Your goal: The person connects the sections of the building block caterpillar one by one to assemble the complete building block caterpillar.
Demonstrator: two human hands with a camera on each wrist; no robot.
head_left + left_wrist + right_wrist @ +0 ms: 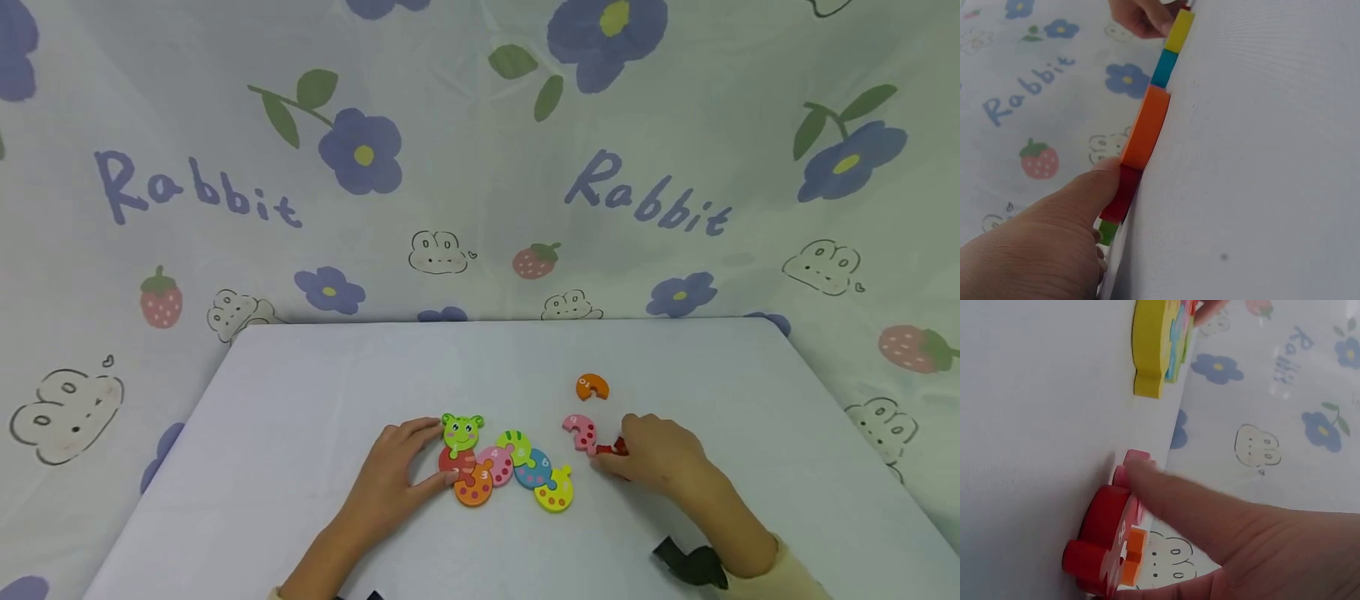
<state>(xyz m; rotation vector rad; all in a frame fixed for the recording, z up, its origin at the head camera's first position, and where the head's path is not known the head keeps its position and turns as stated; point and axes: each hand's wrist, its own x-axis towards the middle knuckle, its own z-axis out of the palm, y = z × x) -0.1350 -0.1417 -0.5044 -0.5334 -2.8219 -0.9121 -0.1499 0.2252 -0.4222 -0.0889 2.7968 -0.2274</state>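
Note:
A row of joined caterpillar puzzle pieces (pixel 473 493) lies on the white table, starting with a green smiling head (pixel 461 433) and ending with a yellow piece (pixel 554 493). My left hand (pixel 393 471) holds its left end, fingers at the head and thumb against the red piece (pixel 1124 192) below it. To the right, my right hand (pixel 663 454) grips a red puzzle piece (pixel 1105 519) marked 8 between thumb and fingers. A pink piece (pixel 581 433) marked 9 lies just left of those fingertips. Farther back is an orange piece (pixel 592 386) marked 10.
The white table (pixel 337 375) ends at a back edge against a printed cloth (pixel 480 167) with flowers, rabbits and strawberries. A black strap (pixel 693 564) shows by my right wrist, near the cream sleeve (pixel 780 575).

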